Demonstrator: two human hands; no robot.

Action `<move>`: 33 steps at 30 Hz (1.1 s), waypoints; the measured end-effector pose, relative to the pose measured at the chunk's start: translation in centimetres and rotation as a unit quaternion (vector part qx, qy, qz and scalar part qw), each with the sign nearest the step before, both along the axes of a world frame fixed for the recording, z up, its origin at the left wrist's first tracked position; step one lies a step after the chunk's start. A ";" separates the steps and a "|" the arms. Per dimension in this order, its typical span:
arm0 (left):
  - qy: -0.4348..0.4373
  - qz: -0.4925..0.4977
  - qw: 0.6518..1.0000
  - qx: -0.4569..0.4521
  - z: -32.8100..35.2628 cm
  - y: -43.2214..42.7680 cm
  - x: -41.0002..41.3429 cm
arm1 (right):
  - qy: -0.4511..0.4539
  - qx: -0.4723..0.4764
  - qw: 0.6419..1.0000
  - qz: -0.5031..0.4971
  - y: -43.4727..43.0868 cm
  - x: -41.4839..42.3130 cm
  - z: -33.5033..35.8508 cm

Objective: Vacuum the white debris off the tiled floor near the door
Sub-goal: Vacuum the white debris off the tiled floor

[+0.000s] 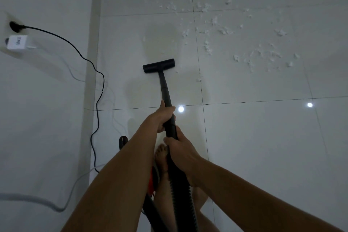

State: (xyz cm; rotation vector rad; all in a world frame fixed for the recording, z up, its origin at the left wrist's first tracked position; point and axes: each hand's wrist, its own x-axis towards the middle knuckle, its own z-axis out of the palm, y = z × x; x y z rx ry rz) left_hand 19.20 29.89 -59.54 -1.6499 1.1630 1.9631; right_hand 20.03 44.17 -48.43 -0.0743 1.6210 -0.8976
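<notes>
I hold a black vacuum wand (165, 90) with both hands. My left hand (163, 117) grips the tube higher up. My right hand (180, 150) grips it lower, where the ribbed hose (183, 194) begins. The flat black floor nozzle (158, 65) rests on the glossy pale tiled floor (263, 147). White fluffy debris (259, 56) lies scattered on the tiles to the right of the nozzle and beyond it, with more debris (205, 8) further away. A few small bits (199, 79) lie just right of the wand.
The white wall (37, 100) runs along the left, with a black plug (16, 26) and a white adapter (17, 42) in a socket. A black power cord (98, 100) trails down the wall to the floor. My bare foot (162, 158) and an orange-and-black vacuum body (150, 184) are below my arms.
</notes>
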 end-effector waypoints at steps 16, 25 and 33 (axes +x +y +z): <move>0.015 -0.014 0.997 -0.080 -2.1 2.7 1.6 | 0.036 -0.021 0.999 -0.004 3.3 2.7 -1.6; -0.030 -0.038 0.997 -0.065 1.8 7.8 4.8 | -0.049 -0.001 0.999 -0.016 7.6 4.7 3.6; -0.032 -0.035 0.997 -0.061 0.1 10.5 6.5 | -0.059 0.014 0.998 -0.004 9.9 5.7 2.1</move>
